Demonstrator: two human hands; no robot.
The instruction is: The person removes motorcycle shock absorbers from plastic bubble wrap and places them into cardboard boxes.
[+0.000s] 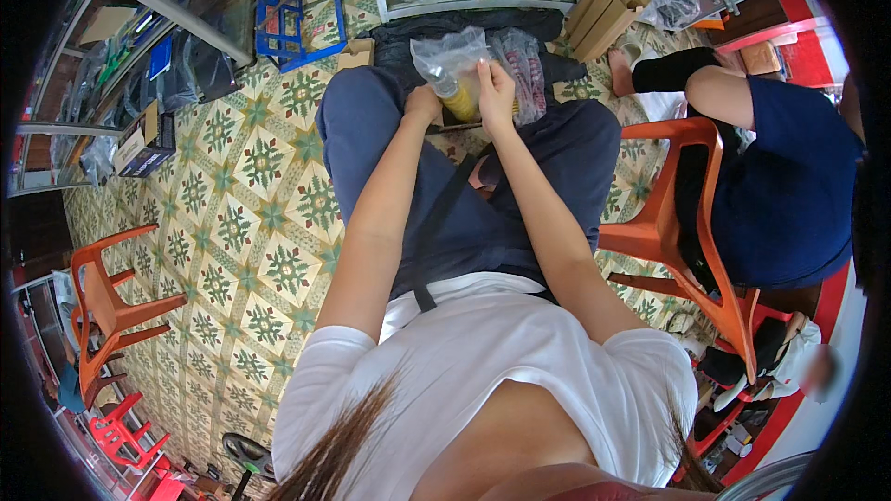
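Note:
A clear plastic bag point(449, 52) with a yellow item point(459, 103) in its lower part is held above my lap, between my knees. My right hand point(496, 94) pinches the bag near its right edge, thumb and fingertips together. My left hand point(422, 106) is closed at the bag's lower left side; its fingertips are hidden. Just right of the bag lie more clear plastic packs point(525, 73) holding red-striped items. A dark box edge shows below the bag, mostly covered. Black sheeting or fabric point(480, 26) lies behind these things.
A person in dark blue point(779, 181) sits close on my right, near an orange plastic chair point(710, 223). Ahead are a glass display case point(473, 7) and tall cardboard boxes point(605, 14). Blue metal frames point(299, 24) stand front left; another orange chair point(115, 306) is at left.

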